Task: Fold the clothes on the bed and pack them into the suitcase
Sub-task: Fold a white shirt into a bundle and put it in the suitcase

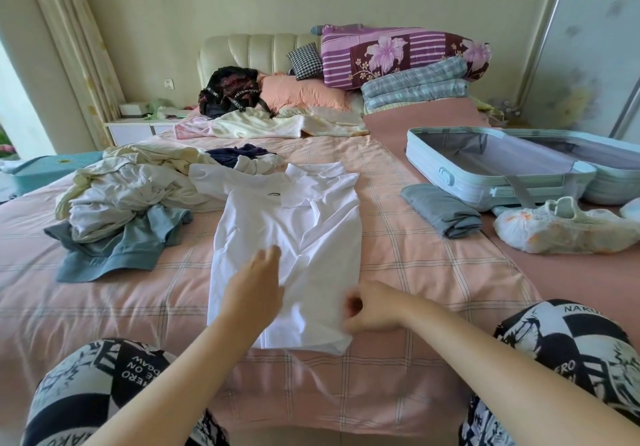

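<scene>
A white polo shirt [294, 234] lies flat on the pink checked bed sheet [415, 255], its sides folded inward into a long strip. My left hand [254, 289] rests flat on the shirt's lower middle, fingers straight. My right hand [369, 310] pinches the shirt's lower right edge with curled fingers. A pile of unfolded clothes [128, 196] lies to the left, with a grey-blue garment [117, 248] at its front. The pale blue suitcase [491, 186] lies open and looks empty at the right. A folded grey garment [440, 210] sits beside it.
Shoes wrapped in a plastic bag [561, 227] lie in front of the suitcase. Pillows, folded quilts [405, 54] and a black backpack [228, 92] are stacked by the headboard. A crumpled blanket [270, 125] lies across the bed. My knees frame the bottom corners.
</scene>
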A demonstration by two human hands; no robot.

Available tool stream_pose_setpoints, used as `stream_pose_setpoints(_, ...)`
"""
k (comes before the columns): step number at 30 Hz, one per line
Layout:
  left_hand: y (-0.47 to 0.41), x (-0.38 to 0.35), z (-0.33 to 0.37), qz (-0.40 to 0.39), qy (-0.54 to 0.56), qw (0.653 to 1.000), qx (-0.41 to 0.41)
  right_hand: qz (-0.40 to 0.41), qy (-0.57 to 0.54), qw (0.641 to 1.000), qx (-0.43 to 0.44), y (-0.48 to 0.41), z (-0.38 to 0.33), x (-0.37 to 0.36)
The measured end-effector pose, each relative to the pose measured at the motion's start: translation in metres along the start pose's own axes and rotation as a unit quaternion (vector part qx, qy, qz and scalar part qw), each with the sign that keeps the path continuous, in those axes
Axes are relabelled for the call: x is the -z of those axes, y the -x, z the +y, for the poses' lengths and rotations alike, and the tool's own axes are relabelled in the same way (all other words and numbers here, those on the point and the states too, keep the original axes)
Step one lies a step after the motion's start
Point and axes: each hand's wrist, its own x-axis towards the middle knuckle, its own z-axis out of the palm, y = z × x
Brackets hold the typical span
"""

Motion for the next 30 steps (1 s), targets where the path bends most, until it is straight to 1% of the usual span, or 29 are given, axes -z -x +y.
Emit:
stream_pose_setpoints(1,-0.002,-0.002,0.001,0.006,0.045,0.997,-0.066,-0.029,0.032,0.999,0.017,0.003,-0.002,-0.003)
stream_pose_setpoints(2,-0.002,-0.004,0.003,-0.015,0.094,0.986,-0.135,-0.045,0.083,0.995,0.027,0.005,-0.003,-0.007)
stream_pose_setpoints(3,0.000,-0.006,0.005,-0.059,0.112,0.974,-0.191,-0.039,0.135,0.989,0.036,0.006,-0.004,-0.012)
stream_pose_setpoints(4,0.003,-0.010,0.006,-0.113,0.099,0.961,-0.231,-0.018,0.175,0.983,0.045,0.006,-0.003,-0.016)
stream_pose_setpoints(5,0.007,-0.015,0.004,-0.169,0.059,0.952,-0.249,0.006,0.194,0.979,0.058,0.005,-0.003,-0.020)
stream_pose_setpoints(6,0.010,-0.020,0.002,-0.209,0.004,0.943,-0.260,0.024,0.201,0.977,0.068,0.006,-0.005,-0.022)
stream_pose_setpoints(7,0.012,-0.026,-0.001,-0.227,-0.048,0.935,-0.267,0.034,0.205,0.975,0.075,0.007,-0.006,-0.022)
stream_pose_setpoints(8,0.012,-0.029,-0.003,-0.213,-0.066,0.934,-0.279,0.036,0.214,0.973,0.077,0.010,-0.008,-0.022)
stream_pose_setpoints(10,0.012,-0.027,-0.001,-0.168,-0.028,0.945,-0.281,0.017,0.252,0.965,0.070,0.017,-0.013,-0.019)
stream_pose_setpoints(11,0.013,-0.023,0.002,-0.168,0.002,0.951,-0.261,-0.009,0.268,0.962,0.057,0.021,-0.014,-0.020)
stream_pose_setpoints(12,0.015,-0.019,0.005,-0.188,0.029,0.952,-0.241,-0.053,0.264,0.962,0.033,0.024,-0.014,-0.022)
stream_pose_setpoints(13,0.019,-0.016,0.010,-0.235,0.031,0.945,-0.225,-0.114,0.239,0.964,0.002,0.027,-0.013,-0.023)
stream_pose_setpoints(15,0.025,-0.008,0.020,-0.368,-0.005,0.908,-0.202,-0.244,0.169,0.953,-0.059,0.030,-0.011,-0.023)
stream_pose_setpoints(16,0.026,-0.007,0.023,-0.423,0.003,0.890,-0.173,-0.288,0.145,0.943,-0.080,0.029,-0.011,-0.020)
stream_pose_setpoints(17,0.023,-0.004,0.024,-0.455,0.040,0.879,-0.140,-0.304,0.128,0.939,-0.093,0.025,-0.012,-0.015)
stream_pose_setpoints(18,0.015,-0.004,0.025,-0.443,0.088,0.884,-0.123,-0.287,0.111,0.946,-0.100,0.020,-0.013,-0.008)
stream_pose_setpoints(19,0.004,-0.005,0.025,-0.390,0.136,0.904,-0.113,-0.228,0.081,0.965,-0.103,0.012,-0.015,0.000)
stream_pose_setpoints(20,-0.010,-0.009,0.024,-0.308,0.173,0.930,-0.097,-0.141,0.044,0.984,-0.105,0.002,-0.015,0.009)
stream_pose_setpoints(21,-0.024,-0.012,0.022,-0.214,0.194,0.954,-0.079,-0.040,0.021,0.993,-0.107,-0.008,-0.013,0.018)
stream_pose_setpoints(22,-0.037,-0.016,0.019,-0.132,0.195,0.969,-0.069,0.052,0.024,0.993,-0.107,-0.017,-0.011,0.026)
stream_pose_setpoints(23,-0.048,-0.018,0.018,-0.080,0.180,0.978,-0.072,0.119,0.042,0.986,-0.113,-0.024,-0.009,0.033)
stream_pose_setpoints(24,-0.059,-0.022,0.016,-0.068,0.148,0.983,-0.082,0.156,0.043,0.979,-0.127,-0.031,-0.006,0.036)
stream_pose_setpoints(25,-0.066,-0.025,0.014,-0.094,0.096,0.987,-0.092,0.170,0.028,0.975,-0.144,-0.039,-0.002,0.037)
stream_pose_setpoints(27,-0.075,-0.027,0.013,-0.159,-0.015,0.982,-0.096,0.159,-0.004,0.974,-0.159,-0.052,0.006,0.033)
stream_pose_setpoints(28,-0.078,-0.028,0.013,-0.177,-0.048,0.979,-0.092,0.149,0.002,0.977,-0.153,-0.057,0.010,0.032)
stream_pose_setpoints(30,-0.088,-0.028,0.015,-0.178,-0.065,0.979,-0.072,0.113,0.064,0.983,-0.131,-0.063,0.013,0.036)
